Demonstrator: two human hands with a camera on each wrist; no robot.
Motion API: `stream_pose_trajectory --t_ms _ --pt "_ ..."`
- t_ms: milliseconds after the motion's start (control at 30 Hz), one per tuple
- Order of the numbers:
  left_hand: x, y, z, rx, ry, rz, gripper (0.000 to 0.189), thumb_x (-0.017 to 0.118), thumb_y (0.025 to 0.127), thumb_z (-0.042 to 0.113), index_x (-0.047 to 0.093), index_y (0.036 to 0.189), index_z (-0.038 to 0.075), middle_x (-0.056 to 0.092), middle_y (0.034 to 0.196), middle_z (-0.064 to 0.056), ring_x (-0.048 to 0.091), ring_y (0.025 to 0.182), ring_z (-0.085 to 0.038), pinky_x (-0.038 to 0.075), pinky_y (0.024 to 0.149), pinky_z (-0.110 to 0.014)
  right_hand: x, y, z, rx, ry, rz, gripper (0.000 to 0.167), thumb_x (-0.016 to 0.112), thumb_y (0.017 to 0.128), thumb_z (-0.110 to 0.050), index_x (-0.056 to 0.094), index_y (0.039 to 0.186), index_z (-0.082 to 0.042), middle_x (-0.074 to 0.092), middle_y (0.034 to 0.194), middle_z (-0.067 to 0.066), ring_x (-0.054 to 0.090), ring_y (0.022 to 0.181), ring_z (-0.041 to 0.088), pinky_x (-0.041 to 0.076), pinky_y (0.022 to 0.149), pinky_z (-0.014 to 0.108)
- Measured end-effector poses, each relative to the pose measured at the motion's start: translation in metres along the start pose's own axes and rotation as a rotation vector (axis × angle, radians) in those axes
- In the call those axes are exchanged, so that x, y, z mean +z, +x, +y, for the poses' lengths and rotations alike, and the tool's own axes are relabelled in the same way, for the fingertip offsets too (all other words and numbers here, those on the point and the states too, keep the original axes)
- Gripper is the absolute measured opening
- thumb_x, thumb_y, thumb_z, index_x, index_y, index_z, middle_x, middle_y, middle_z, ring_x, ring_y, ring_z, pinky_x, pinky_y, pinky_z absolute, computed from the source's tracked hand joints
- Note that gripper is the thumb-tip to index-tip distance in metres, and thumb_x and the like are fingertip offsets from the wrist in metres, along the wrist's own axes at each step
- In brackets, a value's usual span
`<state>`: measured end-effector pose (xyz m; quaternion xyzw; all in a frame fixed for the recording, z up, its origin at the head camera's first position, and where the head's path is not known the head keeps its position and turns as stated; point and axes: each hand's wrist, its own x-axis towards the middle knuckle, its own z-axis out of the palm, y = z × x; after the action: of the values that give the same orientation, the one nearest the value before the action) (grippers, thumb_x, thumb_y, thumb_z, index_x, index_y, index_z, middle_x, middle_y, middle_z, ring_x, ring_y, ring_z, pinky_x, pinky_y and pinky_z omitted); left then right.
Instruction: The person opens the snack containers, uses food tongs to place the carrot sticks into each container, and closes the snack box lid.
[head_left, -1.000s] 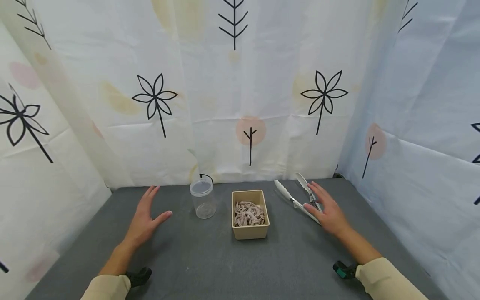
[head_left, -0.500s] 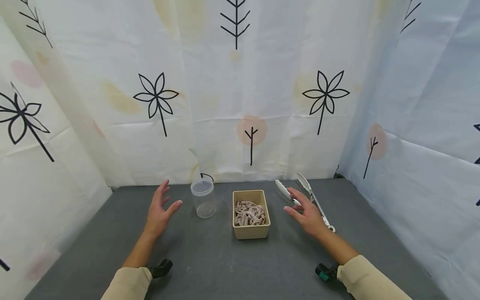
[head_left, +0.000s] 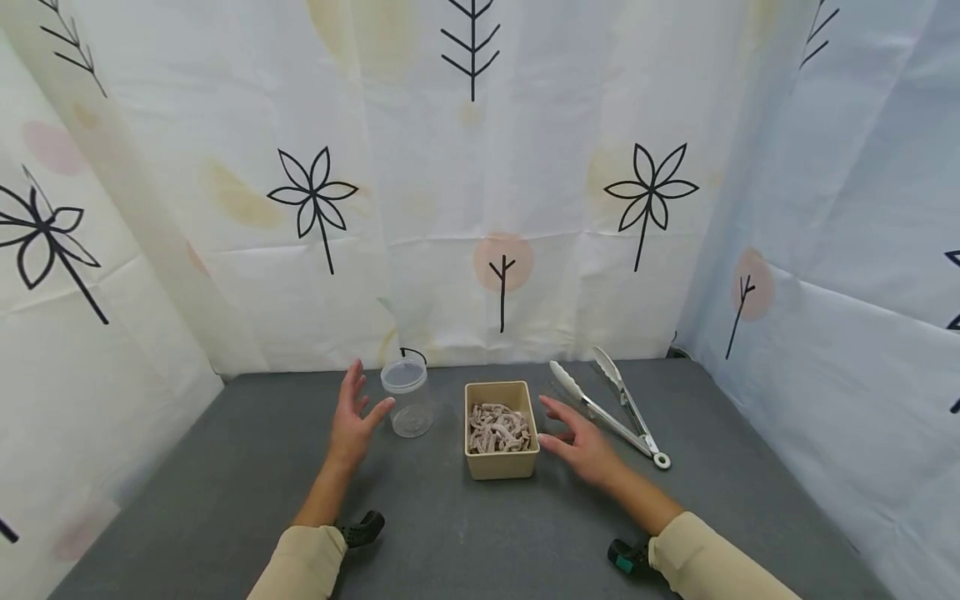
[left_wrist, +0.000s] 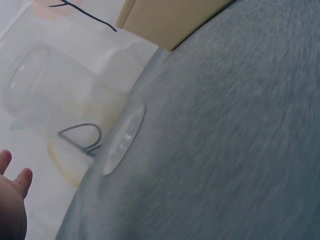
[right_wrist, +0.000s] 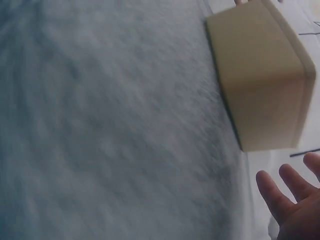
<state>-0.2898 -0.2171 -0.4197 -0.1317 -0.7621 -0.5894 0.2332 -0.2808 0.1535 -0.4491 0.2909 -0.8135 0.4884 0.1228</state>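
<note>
A clear plastic jar with a translucent lid stands on the dark grey table. Just left of it is my left hand, fingers extended, thumb near the jar's side, holding nothing. In the left wrist view the jar shows tilted beside my fingertips. At the centre sits a beige rectangular bin holding a heap of short, pale greyish-pink curly pieces. My right hand is spread at the bin's right side, thumb tip right by its wall. The bin fills the upper right of the right wrist view.
Metal tongs with white tips lie spread on the table behind my right hand. White printed curtains enclose the table at the back and both sides.
Both hands have moved inward: the left one rightward to the jar, the right one leftward from over the tongs to the bin. Jar, bin and tongs have stayed put.
</note>
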Motion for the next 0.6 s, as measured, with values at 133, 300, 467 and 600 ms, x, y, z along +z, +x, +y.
stream_pose_trajectory --t_ms 133,300,467,600 --pt "0.012 -0.003 0.013 -0.039 -0.03 -0.01 0.085 0.069 0.088 0.001 0.014 0.153 -0.004 0.017 0.157 -0.025 0.017 0.142 -0.043 0.019 0.109 -0.059 0.006 0.0 0.004 -0.006 0.02 -0.031 0.059 0.069 0.09 -0.009 0.044 0.142 0.004 0.046 0.142 0.023 0.049 0.122 0.044 0.052 0.084 0.041" --pt "0.023 -0.001 0.009 -0.084 -0.032 -0.026 0.09 0.072 0.086 0.003 0.012 0.153 -0.003 0.016 0.157 -0.024 0.016 0.143 -0.04 0.019 0.109 -0.058 0.008 0.001 0.0 0.014 -0.004 -0.061 0.057 0.069 0.09 -0.009 0.046 0.14 0.005 0.047 0.142 0.024 0.047 0.126 0.04 0.05 0.087 0.045" --pt "0.032 0.004 -0.012 -0.111 -0.036 -0.01 0.097 0.077 0.082 0.005 0.012 0.154 0.0 0.017 0.157 -0.023 0.017 0.144 -0.038 0.019 0.109 -0.059 0.007 0.001 -0.002 0.056 0.002 -0.082 0.056 0.068 0.091 -0.009 0.046 0.14 0.007 0.047 0.141 0.025 0.045 0.129 0.04 0.047 0.09 0.051" --pt "0.037 0.009 -0.036 -0.144 -0.014 0.019 0.102 0.082 0.079 0.009 0.014 0.155 0.007 0.025 0.155 -0.02 0.021 0.143 -0.035 0.019 0.11 -0.057 0.006 0.002 -0.002 0.078 -0.016 -0.101 0.056 0.068 0.092 -0.014 0.047 0.141 0.004 0.048 0.141 0.022 0.046 0.128 0.038 0.046 0.092 0.051"
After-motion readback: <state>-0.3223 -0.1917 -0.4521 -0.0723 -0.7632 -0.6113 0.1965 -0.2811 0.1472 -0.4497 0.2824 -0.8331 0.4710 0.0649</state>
